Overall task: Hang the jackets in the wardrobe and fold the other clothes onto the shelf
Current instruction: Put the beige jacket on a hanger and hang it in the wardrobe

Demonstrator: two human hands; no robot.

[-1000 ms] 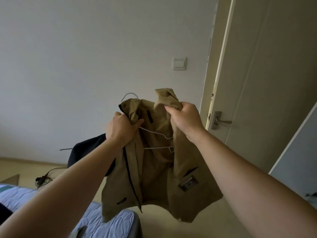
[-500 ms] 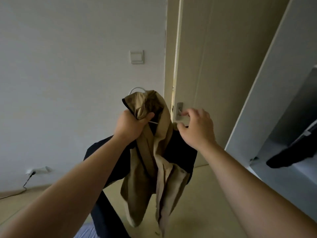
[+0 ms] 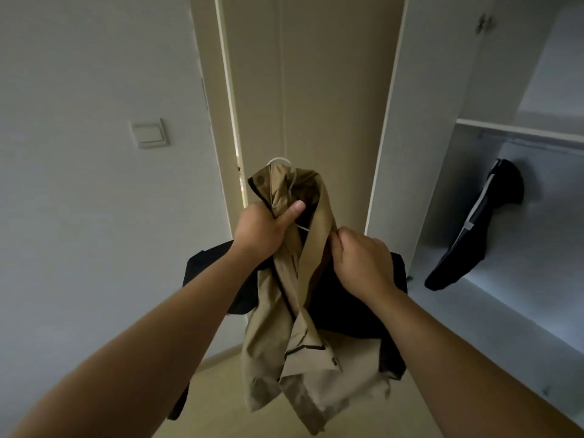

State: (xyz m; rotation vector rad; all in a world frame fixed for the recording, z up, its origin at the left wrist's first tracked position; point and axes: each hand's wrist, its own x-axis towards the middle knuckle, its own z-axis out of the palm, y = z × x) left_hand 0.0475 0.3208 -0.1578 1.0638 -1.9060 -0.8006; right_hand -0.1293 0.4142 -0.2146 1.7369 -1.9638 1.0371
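One dark garment (image 3: 474, 222) already hangs in the wardrobe (image 3: 442, 184) at right of frame, while mid-frame the left hand (image 3: 262, 230) is clenched on tan jacket (image 3: 294, 311) w/ hanger (image 3: 281, 162), right hand (image 3: 363, 260) pinching its collar, still to hang.

Most of the white hanger (image 3: 289, 175) is lying buried inside the bunched khaki jacket (image 3: 297, 314); only its hook and a short bit of wire by the left hand (image 3: 264, 230) are showing. The right hand (image 3: 363, 262) is covering its own fingertips, so its grip on the cloth is staying unclear. A black garment (image 3: 347, 308) is hanging behind the jacket, its shape mostly screened by jacket and arms. In the wardrobe (image 3: 420, 153), the hanging rail is looking too dim to make out, and the frame's right edge is cutting the shelves off. A dark jacket (image 3: 474, 229) is hanging there, its hanger hidden.
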